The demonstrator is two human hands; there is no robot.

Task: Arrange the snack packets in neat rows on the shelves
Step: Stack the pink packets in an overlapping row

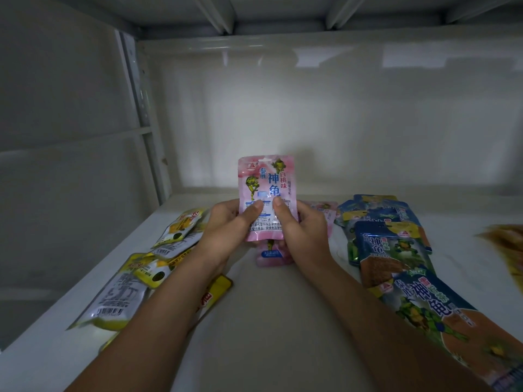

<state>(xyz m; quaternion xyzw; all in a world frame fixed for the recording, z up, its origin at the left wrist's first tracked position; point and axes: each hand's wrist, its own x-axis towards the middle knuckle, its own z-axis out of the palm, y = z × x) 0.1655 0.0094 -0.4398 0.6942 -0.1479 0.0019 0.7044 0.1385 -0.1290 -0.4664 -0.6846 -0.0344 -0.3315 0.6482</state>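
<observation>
Hands hold a pink snack packet (266, 193) upright above the white shelf (268, 321): the left hand (226, 230) and right hand (300, 233) each pinch its lower half, thumbs on the front. Yellow packets (158, 264) lie to the left, blue packets (396, 250) to the right, and another pink packet (271, 254) lies flat beneath the hands.

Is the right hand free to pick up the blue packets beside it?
Probably not yet: the right hand grips the pink packet together with the left hand. The blue packets lie unobstructed alongside.
</observation>
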